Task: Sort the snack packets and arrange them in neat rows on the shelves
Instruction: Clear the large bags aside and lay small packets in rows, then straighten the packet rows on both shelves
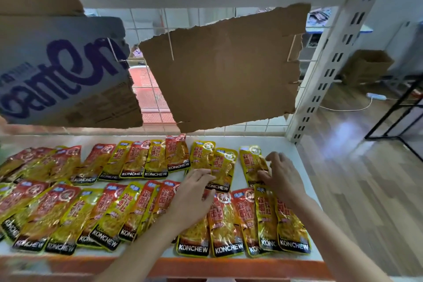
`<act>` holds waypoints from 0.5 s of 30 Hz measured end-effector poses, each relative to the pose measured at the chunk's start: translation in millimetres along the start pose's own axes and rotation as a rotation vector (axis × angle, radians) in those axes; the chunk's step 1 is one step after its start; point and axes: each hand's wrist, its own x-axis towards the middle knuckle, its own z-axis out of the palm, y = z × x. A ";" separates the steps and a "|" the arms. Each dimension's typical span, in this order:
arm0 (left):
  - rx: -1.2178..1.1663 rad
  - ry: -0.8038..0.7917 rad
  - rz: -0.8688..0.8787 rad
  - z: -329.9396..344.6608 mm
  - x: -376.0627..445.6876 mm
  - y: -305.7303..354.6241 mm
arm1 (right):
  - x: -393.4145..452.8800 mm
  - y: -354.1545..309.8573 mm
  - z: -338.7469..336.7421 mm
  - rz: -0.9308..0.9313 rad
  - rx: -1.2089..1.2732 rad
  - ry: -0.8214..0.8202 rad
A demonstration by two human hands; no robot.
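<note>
Several red and yellow KONCHEW snack packets lie in two rough rows on the white shelf (295, 162). My left hand (192, 197) reaches over the front row, its fingertips touching the lower edge of a yellow packet (223, 167) in the back row. My right hand (280, 176) rests with spread fingers on the rightmost back-row yellow packet (251, 162), thumb at its lower edge. The front row (229, 224) continues under both forearms; the packets at the left overlap one another.
Torn brown cardboard (229, 71) and a printed white carton panel (59, 75) hang on the wire grid behind the shelf. A white slotted upright (325, 71) marks the right corner. Wooden floor, a cardboard box (366, 66) and a black frame (402, 107) lie to the right.
</note>
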 end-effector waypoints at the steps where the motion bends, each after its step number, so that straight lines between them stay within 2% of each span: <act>1: -0.017 0.010 -0.007 -2.2 -5.4 -0.6 | -2.3 -1.0 -0.9 -0.022 -0.047 0.006; 4: -0.037 0.088 -0.025 -12.2 -21.1 1.1 | -11.1 -9.0 -2.9 -0.113 -0.150 0.025; 8: -0.020 0.148 -0.072 -25.8 -42.9 7.5 | -31.8 -31.2 -1.0 -0.433 -0.134 0.138; 11: -0.002 0.167 -0.159 -32.4 -67.1 6.4 | -51.8 -57.6 8.2 -0.629 -0.169 0.072; 15: 0.055 0.193 -0.264 -39.3 -112.8 0.2 | -79.4 -95.4 22.4 -0.809 -0.092 0.005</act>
